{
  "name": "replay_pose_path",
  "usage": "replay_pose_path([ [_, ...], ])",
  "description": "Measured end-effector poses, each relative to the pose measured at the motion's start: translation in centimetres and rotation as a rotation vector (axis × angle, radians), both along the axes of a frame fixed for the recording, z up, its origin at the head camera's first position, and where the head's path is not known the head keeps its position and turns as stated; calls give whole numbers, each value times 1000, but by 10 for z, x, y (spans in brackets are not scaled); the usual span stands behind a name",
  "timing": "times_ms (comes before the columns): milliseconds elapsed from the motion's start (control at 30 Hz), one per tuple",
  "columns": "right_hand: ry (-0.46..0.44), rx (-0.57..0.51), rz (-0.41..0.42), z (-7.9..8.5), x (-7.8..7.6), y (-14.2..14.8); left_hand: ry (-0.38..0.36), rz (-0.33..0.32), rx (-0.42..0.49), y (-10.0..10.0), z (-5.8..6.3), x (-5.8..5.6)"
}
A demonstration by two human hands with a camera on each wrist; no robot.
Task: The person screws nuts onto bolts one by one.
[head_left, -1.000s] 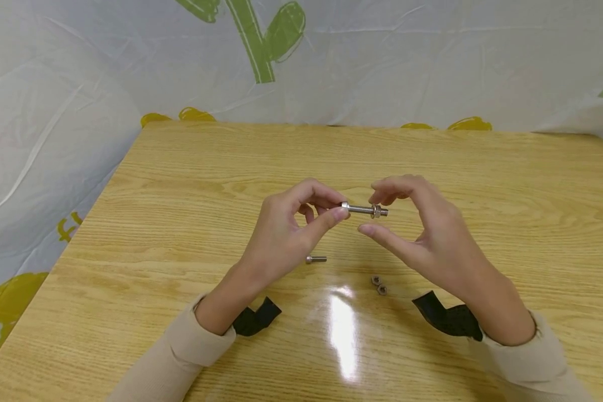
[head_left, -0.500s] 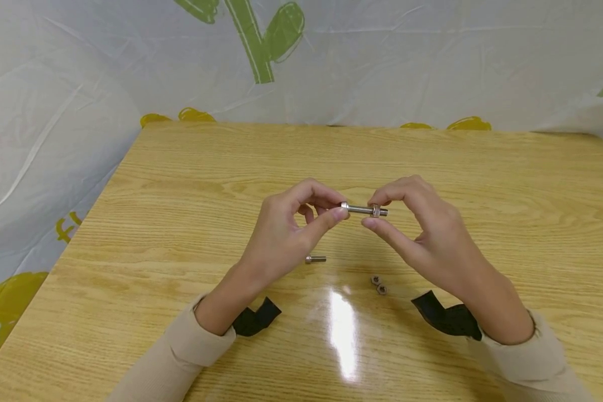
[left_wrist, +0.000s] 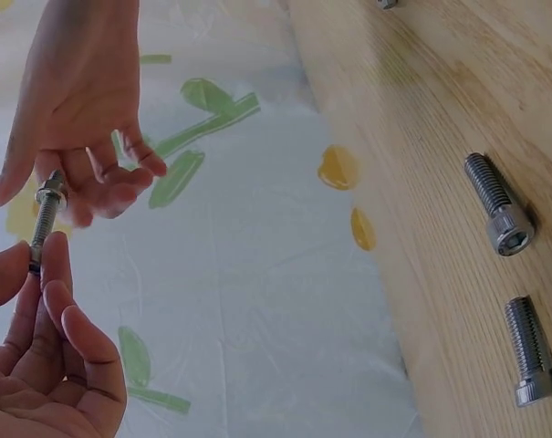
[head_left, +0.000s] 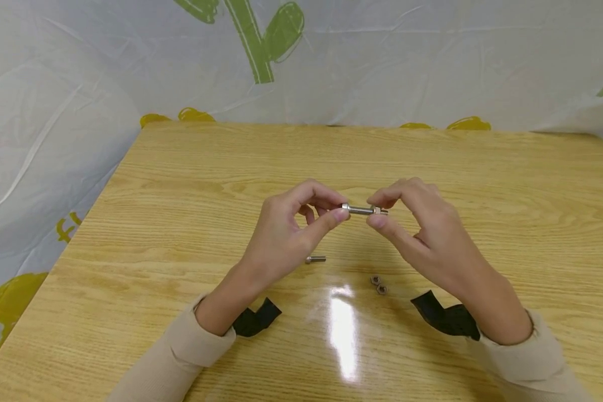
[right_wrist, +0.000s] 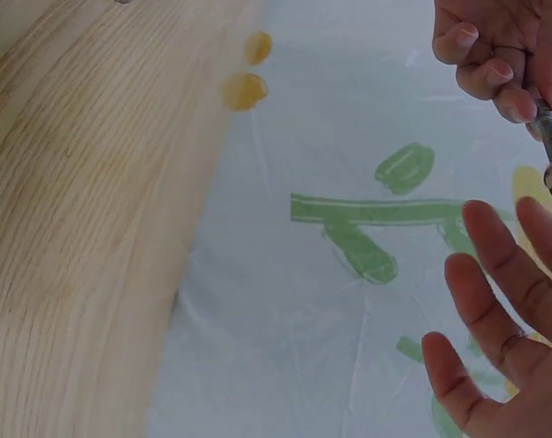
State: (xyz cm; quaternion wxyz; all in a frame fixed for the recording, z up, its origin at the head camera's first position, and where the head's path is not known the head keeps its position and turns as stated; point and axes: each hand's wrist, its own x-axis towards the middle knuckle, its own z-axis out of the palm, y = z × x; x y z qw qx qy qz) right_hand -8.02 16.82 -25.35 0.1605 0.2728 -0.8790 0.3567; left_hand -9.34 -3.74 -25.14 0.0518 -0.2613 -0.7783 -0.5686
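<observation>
While the left hand [head_left: 293,226] pinches a bolt [head_left: 359,210], the right [head_left: 427,231] spreads nearby.

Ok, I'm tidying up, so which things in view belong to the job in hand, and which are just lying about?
Belong to the job:
bolt, in the grip of the left hand
nut on that bolt, beside the right hand

Lying about, though perhaps meant for later:
two loose bolts on the table
two loose nuts, also there
</observation>
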Motion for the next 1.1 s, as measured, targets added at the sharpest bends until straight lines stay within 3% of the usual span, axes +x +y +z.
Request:
replay_pose_path([
  [167, 51, 7, 34, 1, -1, 1, 12, 1, -3, 0, 0, -1],
  [333, 155, -60, 108, -1, -4, -1, 11, 4, 5, 0, 0, -1],
  [533, 217, -84, 112, -1, -5, -1, 5, 0, 15, -1, 0, -1],
  [967, 115, -49, 93, -2, -4, -1, -15, -7, 28, 0, 0, -1],
  [1100, 86, -16, 54, -1, -2, -1, -14, -6, 25, 0, 1, -1],
])
